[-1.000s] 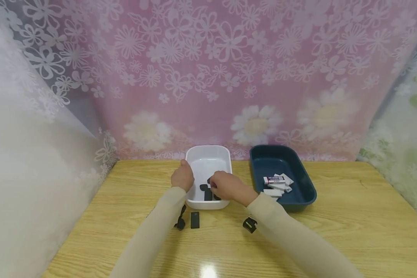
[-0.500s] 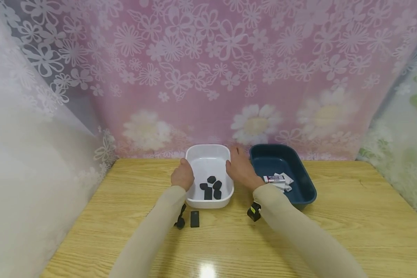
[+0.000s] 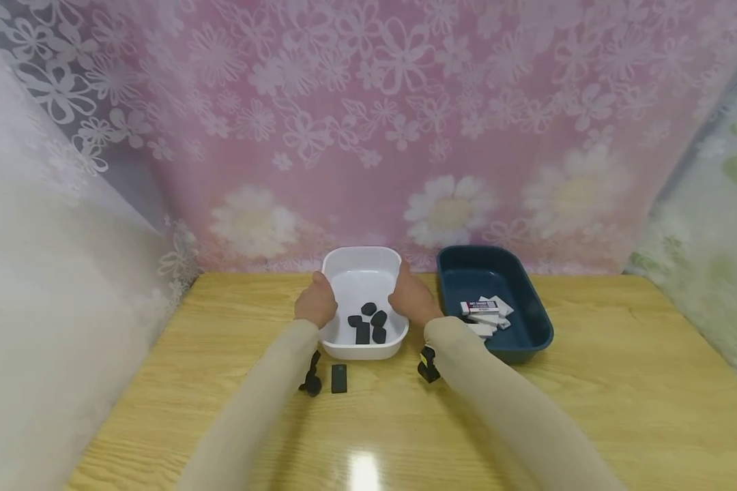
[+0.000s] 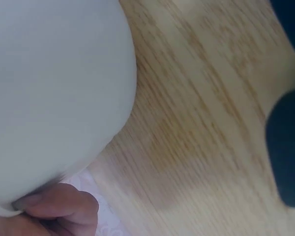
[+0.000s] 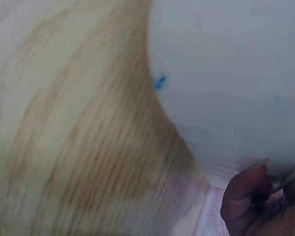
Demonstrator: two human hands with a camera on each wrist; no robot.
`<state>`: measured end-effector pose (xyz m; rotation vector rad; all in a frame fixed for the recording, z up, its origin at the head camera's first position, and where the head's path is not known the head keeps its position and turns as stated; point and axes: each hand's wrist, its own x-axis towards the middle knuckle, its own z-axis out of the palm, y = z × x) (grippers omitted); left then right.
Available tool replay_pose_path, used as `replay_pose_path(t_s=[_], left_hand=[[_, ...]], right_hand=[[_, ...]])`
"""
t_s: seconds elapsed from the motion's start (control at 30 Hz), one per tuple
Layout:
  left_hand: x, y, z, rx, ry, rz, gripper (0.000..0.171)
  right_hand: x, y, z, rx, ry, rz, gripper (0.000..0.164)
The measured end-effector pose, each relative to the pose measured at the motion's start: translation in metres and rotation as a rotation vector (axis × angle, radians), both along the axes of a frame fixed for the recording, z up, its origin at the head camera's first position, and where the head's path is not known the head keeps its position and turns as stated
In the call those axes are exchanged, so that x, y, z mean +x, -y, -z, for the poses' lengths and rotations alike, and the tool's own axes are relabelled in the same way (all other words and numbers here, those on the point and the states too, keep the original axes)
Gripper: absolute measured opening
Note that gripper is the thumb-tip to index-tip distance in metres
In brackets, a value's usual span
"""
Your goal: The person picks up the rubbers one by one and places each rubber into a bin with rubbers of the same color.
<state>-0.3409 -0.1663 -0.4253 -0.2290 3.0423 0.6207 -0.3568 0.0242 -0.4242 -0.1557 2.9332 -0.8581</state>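
A white plastic tub (image 3: 364,352) is held between both hands by its long sides. My left hand (image 3: 316,301) grips its left rim, thumb on top; the left wrist view shows curled fingers (image 4: 64,201) under the rim. On the opposite side my right hand (image 3: 414,298) grips the right rim, its fingers (image 5: 238,199) curled beneath the edge. In the tub's near half lie a black rectangular block (image 3: 363,333) and several dark, faceted lumps (image 3: 378,318).
Right of the tub stands a navy tub (image 3: 531,307) with several white pieces and a boxed eraser (image 3: 480,307). A black rectangular block (image 3: 339,378) lies on the wooden table (image 3: 497,429) in front of the white tub. A pink floral curtain (image 3: 319,225) hangs behind.
My right hand has come out of the white tub, moved right and taken hold of its right rim. The left hand keeps its grip. The head view has shifted slightly.
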Motion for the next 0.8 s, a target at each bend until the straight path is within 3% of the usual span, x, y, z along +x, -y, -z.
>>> replay_pose_path(t_s=[0.13,0.3,0.4,0.5,0.63,0.8], left_hand=[[-0.002,0.009,-0.008,0.097,0.103,0.072,0.052],[0.0,0.028,-0.014,0.33,0.271,0.193,0.061],[0.006,0.044,-0.019,0.413,0.267,0.252,0.054],[0.017,0.06,-0.022,0.395,0.173,0.338,0.034],[0.042,0.083,-0.023,0.245,0.06,0.454,0.012],[0.08,0.099,-0.017,0.127,0.02,0.591,0.008]], right_hand=[[0.0,0.005,-0.001,0.018,-0.015,0.058,0.075],[0.002,0.008,-0.001,-0.035,-0.01,0.101,0.074],[0.002,0.01,-0.001,-0.067,-0.002,0.113,0.073],[0.001,0.009,-0.001,-0.066,-0.006,0.125,0.072],[-0.001,0.009,-0.001,-0.067,-0.007,0.124,0.072],[-0.002,0.009,0.002,-0.065,0.004,0.123,0.072]])
